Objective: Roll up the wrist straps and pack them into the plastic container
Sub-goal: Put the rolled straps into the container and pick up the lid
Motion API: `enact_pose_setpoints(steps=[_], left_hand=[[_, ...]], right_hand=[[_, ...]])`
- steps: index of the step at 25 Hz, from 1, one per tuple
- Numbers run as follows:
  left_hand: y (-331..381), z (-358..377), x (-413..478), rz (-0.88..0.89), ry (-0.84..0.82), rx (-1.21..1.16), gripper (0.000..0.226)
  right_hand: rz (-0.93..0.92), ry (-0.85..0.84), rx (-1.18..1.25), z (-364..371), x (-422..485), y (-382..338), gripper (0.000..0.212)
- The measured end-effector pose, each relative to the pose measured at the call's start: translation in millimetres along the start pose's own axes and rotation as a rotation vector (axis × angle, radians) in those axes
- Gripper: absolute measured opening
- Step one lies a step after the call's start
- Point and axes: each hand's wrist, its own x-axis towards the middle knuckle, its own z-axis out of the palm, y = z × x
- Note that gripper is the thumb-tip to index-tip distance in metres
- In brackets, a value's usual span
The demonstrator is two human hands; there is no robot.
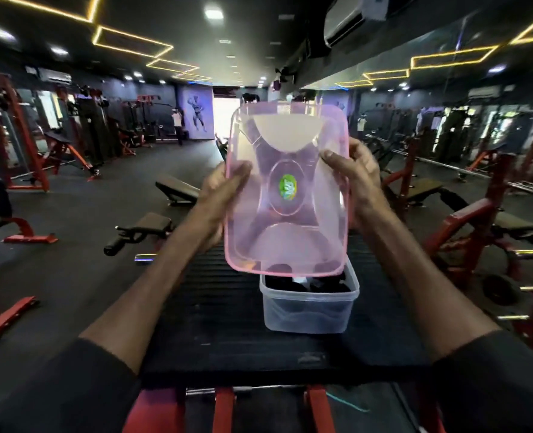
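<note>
Nearest, two dark sleeves and bare forearms reach out over the bench (221, 323), a black ribbed pad running away from the person; the plastic container (309, 310) stands on it about midway along, somewhat nearer the right edge than the left; inside lie dark wrist straps (290, 284), seemingly packed, though how neatly they are rolled cannot be told. Above the container and clear of it, the pink translucent lid (290, 239) is held tilted, its near edge lowest; the left hand (221, 198) grips its left side and the right hand (355, 182) its right, thumbs on the near face and the other fingers behind it. Beyond are red-framed gym machines and benches.

The step looks like closing. The risk is a skewed landing; a tilted lid may seat on one side only, or catch a strap that stands above the rim; pressing unevenly on so light a box could also slide it toward the right edge.
</note>
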Motion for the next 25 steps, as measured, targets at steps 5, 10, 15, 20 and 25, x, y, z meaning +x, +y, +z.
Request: enact_pose_setpoints(steps=[5, 10, 15, 20, 25], left_hand=[[-68, 21, -8, -0.152, -0.078, -0.004, 0.04], [-111, 15, -3, -0.289, 0.01, -0.081, 0.057], [-135, 4, 5, -0.358, 0.069, -0.007, 0.069], [-156, -3, 10, -0.416, 0.07, 0.015, 0.047], [-163, 1, 12, -0.5, 0.106, 0.033, 0.031]], right_hand=[[0.338, 0.181, -0.023, -55, -20, 61, 0.028], [0.428, 0.049, -0.193, -76, -23, 92, 0.052], [0.502, -0.034, -0.473, -104, -5, 142, 0.065], [0.505, -0.021, -0.782, -89, -10, 132, 0.051], [0.531, -0.078, -0.887, -93, -16, 133, 0.061]])
